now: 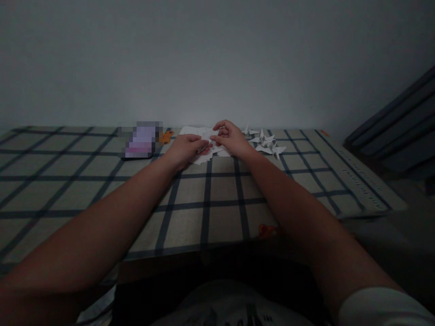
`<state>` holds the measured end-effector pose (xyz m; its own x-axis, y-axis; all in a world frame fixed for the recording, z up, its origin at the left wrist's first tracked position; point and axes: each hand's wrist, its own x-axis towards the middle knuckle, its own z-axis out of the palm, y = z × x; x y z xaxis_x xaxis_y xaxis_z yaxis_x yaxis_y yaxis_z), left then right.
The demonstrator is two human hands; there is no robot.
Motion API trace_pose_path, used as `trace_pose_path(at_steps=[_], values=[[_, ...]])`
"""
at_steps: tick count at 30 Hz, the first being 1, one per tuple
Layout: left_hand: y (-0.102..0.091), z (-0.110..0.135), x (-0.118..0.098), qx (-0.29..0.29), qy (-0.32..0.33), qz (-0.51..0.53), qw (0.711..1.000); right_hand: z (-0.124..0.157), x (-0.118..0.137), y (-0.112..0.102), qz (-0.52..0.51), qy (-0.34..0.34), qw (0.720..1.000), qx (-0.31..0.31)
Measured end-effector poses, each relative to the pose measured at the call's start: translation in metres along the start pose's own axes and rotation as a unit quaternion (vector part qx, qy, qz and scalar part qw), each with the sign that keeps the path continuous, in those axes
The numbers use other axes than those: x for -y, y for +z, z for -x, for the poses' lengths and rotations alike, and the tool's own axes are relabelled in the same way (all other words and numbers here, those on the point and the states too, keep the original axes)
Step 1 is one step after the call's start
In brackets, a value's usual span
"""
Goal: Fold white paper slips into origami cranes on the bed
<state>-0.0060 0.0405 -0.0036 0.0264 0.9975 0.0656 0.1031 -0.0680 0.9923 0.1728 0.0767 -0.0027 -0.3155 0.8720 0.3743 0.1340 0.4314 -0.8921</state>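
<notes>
Paper piece (208, 146): clamped between the fingers of left hand (185, 149) and right hand (231, 138).
Risk: crease likely skewed if grip is shifted; paper cranes (268, 144), just right of the fingers, may be swept.

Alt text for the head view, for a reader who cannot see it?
The left hand and right hand pinch a white paper piece together above loose white sheets on a checked tablecloth. Folded paper figures lie just to their right; a pixel-blurred purple object lies to their left.
</notes>
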Motion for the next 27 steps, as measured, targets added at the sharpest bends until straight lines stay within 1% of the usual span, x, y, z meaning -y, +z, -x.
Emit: trace_pose_path(at_steps=[4, 7, 9, 10, 13, 15, 18, 20, 24, 27], values=[[0.000, 0.001, -0.002, -0.008, -0.008, -0.025, 1.000, 0.001, 0.000, 0.001, -0.010, 0.007, 1.000, 0.009], [0.000, 0.000, -0.002, -0.007, -0.015, 0.007, 1.000, 0.000, 0.003, 0.001, -0.034, 0.010, 0.999, -0.029], [0.000, -0.001, -0.002, -0.004, -0.016, 0.041, 0.999, -0.001, 0.004, 0.001, -0.046, 0.025, 0.997, -0.056], [0.000, -0.001, -0.002, -0.002, -0.014, 0.052, 0.999, -0.001, 0.004, 0.001, -0.047, 0.039, 0.996, -0.059], [0.000, -0.001, -0.001, 0.010, -0.002, 0.054, 0.998, 0.000, 0.004, 0.001, -0.020, 0.069, 0.997, -0.017], [0.000, 0.000, -0.001, 0.015, 0.004, 0.037, 0.999, 0.000, 0.003, 0.000, 0.004, 0.063, 0.998, 0.010], [-0.001, 0.001, -0.001, 0.015, 0.005, 0.009, 1.000, 0.002, 0.005, -0.001, 0.029, 0.042, 0.999, 0.012], [-0.001, 0.002, -0.001, 0.016, 0.006, -0.007, 1.000, 0.003, 0.009, -0.001, 0.044, 0.042, 0.998, 0.013], [-0.004, 0.002, -0.001, 0.019, 0.011, -0.072, 0.997, 0.007, 0.021, -0.001, 0.073, 0.068, 0.994, 0.031], [-0.006, 0.001, 0.000, 0.041, 0.008, -0.070, 0.997, 0.009, 0.025, 0.001, 0.063, 0.087, 0.993, 0.040]])
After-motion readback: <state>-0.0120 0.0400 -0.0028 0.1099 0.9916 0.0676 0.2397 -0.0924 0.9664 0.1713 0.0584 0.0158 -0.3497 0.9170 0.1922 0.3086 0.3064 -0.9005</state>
